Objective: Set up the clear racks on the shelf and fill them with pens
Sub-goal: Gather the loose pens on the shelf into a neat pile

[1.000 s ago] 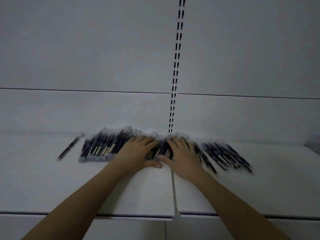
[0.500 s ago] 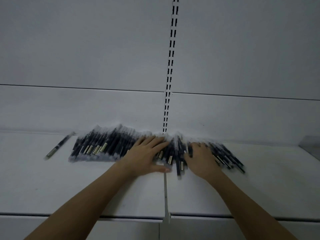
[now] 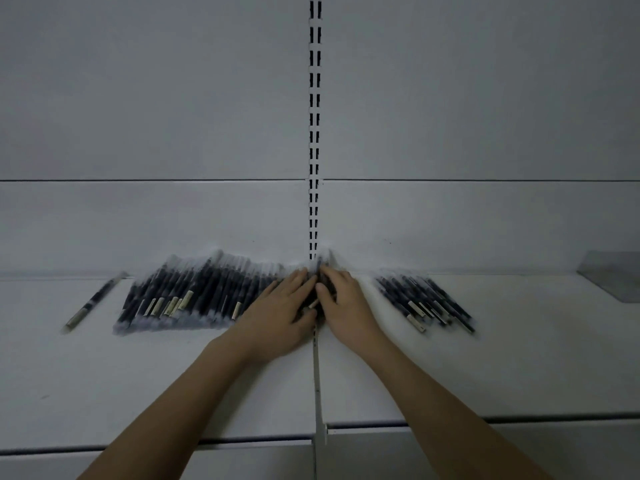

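Observation:
Dark pens with clear caps lie in a long row at the back of the white shelf (image 3: 519, 358). A big left pile (image 3: 194, 292) and a smaller right pile (image 3: 426, 301) flank my hands. My left hand (image 3: 280, 313) and my right hand (image 3: 346, 306) meet at the shelf's middle seam. Their fingers are fairly straight and press a small bunch of pens (image 3: 317, 303) between them; most of that bunch is hidden. A clear rack (image 3: 613, 275) shows at the far right edge, apart from both hands.
One single pen (image 3: 91, 301) lies alone at the far left. A slotted metal upright (image 3: 314, 133) runs up the back wall above my hands. The shelf's front edge (image 3: 242, 441) is near my forearms.
My hands have come together at the middle. The right hand slid left and swept pens with it, which opened a gap before the right pile. The view shifted slightly.

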Motion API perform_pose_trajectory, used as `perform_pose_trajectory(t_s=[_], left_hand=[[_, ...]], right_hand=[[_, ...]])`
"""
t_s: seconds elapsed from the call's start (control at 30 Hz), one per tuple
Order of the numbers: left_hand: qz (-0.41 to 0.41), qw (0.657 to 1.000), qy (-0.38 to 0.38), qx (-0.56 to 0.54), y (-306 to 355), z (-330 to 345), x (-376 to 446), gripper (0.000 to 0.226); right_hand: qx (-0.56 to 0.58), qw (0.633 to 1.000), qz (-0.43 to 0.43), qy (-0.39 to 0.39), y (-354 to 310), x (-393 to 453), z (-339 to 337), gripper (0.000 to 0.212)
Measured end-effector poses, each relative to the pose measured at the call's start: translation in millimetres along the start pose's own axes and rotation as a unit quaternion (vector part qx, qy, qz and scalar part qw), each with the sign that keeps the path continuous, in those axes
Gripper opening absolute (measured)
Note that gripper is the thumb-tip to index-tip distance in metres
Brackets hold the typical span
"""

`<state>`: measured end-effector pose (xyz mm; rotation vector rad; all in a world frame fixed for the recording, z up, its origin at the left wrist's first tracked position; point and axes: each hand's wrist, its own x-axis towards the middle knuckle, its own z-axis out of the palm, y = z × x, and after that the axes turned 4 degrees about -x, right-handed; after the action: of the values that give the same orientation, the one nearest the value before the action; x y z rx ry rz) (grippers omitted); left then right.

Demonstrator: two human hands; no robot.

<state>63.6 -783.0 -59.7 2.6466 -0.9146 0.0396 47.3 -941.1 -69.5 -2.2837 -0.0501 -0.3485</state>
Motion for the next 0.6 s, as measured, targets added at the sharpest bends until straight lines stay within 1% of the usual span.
perform_pose_trajectory(t_s=[0.07,0.1,0.17,0.2,0.27,0.37,0.43,0.5,0.6], left_hand=[[-0.011,1.000,0.003,-0.019,-10.9,-0.7,-3.5,0.061],[-0.008,1.000,0.021,-0.019,-14.9,-0.1,-5.9,0.061],[0.027,0.997,0.069,-0.013,-17.1,3.1,-10.8,0.068],[0.052,0.996,0.077,-0.004,-15.0,4.4,-12.5,0.073],[0.086,0.995,0.053,0.027,-6.9,6.5,-11.4,0.085],[0.091,0.993,0.013,0.070,5.2,10.5,-4.7,0.095],[0.094,0.992,0.002,0.081,12.8,12.5,-2.6,0.093],[0.118,0.990,0.007,0.083,21.8,14.6,-3.1,0.082],[0.144,0.986,0.033,0.079,25.3,17.1,-3.5,0.064]], right_hand=[[-0.012,0.999,-0.035,-0.010,0.5,-0.7,4.4,0.042],[-0.018,0.999,-0.043,-0.008,1.0,-0.4,5.2,0.041],[-0.029,0.999,-0.044,0.008,1.5,0.3,6.0,0.041],[-0.035,0.998,-0.038,0.020,1.5,0.0,5.8,0.042],[-0.045,0.998,-0.015,0.039,1.8,-1.0,5.0,0.044],[-0.032,0.996,0.014,0.076,4.6,-2.6,4.7,0.039],[-0.028,0.993,0.047,0.107,8.0,-4.2,1.5,0.035],[-0.010,0.990,0.066,0.121,12.8,-7.0,-3.5,0.032],[0.009,0.994,0.061,0.090,15.8,-8.8,-11.6,0.031]])
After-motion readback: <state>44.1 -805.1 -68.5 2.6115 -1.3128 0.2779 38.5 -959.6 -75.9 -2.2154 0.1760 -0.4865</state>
